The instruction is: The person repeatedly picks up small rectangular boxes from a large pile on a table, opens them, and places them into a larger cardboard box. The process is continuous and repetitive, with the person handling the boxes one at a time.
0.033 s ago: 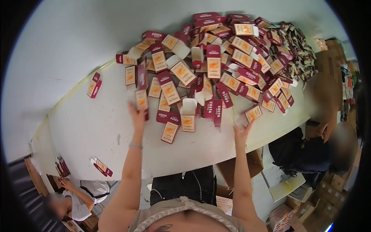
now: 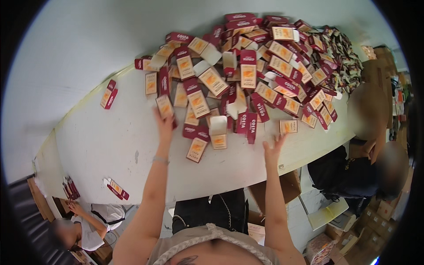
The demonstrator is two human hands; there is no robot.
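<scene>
A heap of small maroon-and-cream cartons [image 2: 248,75] covers the far middle of the white table [image 2: 106,145]; several have open flaps. At the heap's near left edge, my left hand [image 2: 165,128] closes its thumb and fingers about the lower end of one carton [image 2: 164,106]. My right hand [image 2: 273,145] is empty, its fingers apart above the table. Just beyond its fingertips lies a single carton [image 2: 288,126], apart from the heap. Between my hands, another carton [image 2: 218,132] has its white flap raised.
A pile of thin dark items [image 2: 340,57] rises at the far right. Two loose cartons lie leftward, one flattened-looking carton [image 2: 116,189] near the front edge. A co-worker [image 2: 84,225] sits at the lower left; another person [image 2: 344,176] is at right. A cardboard box [image 2: 278,192] stands below the edge.
My right hand has drawn back from the single carton, which now lies straighter. My left hand and its carton have shifted slightly away from me and right. The view has shifted a little.
</scene>
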